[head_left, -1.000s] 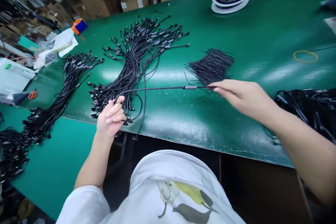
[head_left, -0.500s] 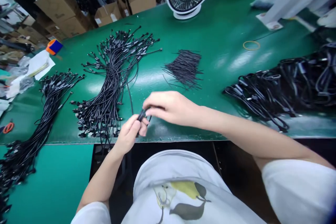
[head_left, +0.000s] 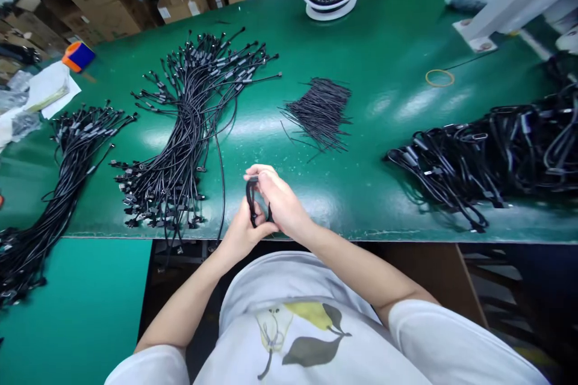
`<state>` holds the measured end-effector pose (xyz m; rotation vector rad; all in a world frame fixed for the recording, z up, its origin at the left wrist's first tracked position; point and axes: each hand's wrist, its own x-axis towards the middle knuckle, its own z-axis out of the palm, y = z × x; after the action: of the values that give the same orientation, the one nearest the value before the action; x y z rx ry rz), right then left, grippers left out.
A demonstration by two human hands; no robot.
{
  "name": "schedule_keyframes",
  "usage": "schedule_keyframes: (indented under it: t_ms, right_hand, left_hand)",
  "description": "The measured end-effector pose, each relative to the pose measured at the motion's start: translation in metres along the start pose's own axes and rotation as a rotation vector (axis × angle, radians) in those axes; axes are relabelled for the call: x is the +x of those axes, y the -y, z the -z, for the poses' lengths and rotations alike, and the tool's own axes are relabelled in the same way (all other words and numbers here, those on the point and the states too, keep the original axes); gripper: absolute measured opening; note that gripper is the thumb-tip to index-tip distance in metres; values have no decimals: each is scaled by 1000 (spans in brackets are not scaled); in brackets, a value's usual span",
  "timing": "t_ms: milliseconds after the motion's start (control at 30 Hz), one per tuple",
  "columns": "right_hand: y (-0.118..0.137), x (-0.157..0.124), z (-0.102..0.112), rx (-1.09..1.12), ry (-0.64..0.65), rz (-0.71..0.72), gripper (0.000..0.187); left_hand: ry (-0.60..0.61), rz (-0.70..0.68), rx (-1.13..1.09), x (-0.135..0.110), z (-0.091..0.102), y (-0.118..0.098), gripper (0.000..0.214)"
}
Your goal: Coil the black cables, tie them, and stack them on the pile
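Between my hands, above the front edge of the green table, is a black cable bent into a small loop. My left hand grips the lower part of the loop. My right hand pinches its upper end, where a connector shows at the fingertips. To the left lies a large bundle of straight black cables with connectors at both ends. Beyond my hands is a pile of short black ties. A heap of coiled black cables lies at the right.
A second cable bundle hangs over the table's left part. A white fan stands at the back. A yellow ring, a grey metal stand, an orange and blue object and papers are also on the table.
My right hand has turned and come closer to my left, its forearm swinging in toward my body. The cable now shows as an upright loop between both hands. The view has shifted slightly.
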<state>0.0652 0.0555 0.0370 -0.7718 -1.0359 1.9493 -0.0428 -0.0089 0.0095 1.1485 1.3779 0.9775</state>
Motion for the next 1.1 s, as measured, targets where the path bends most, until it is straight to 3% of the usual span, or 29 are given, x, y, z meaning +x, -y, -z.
schedule_keyframes:
  t_ms: [67, 167, 267, 400, 500, 633, 733, 900, 1100]
  right_hand:
    - [-3, -4, 2, -64, 7, 11, 47]
    - [-7, -9, 6, -16, 6, 73, 44]
    - [-5, -9, 10, 54, 72, 97, 52]
    - [5, -4, 11, 143, 176, -62, 71]
    - [15, 2, 11, 129, 173, -180, 73]
    - [19, 10, 19, 183, 178, -242, 70]
    - [15, 15, 27, 238, 191, -213, 65]
    - [13, 19, 33, 286, 104, -151, 62]
    - [22, 21, 36, 253, 51, -260, 65]
  left_hand:
    - [56, 62, 192, -2, 2, 0, 47]
    - [139, 124, 304, -3, 2, -1, 34]
    - [272, 157, 238, -2, 2, -2, 31]
    - [444, 86, 0, 1, 6, -5, 49]
    - [417, 81, -193, 0, 4, -6, 53]
    - [379, 368, -690, -4, -12, -9, 50]
    - [304, 503, -912, -4, -22, -14, 39]
    - [221, 444, -911, 2, -29, -14, 32]
    - [151, 343, -616, 9, -31, -6, 37]
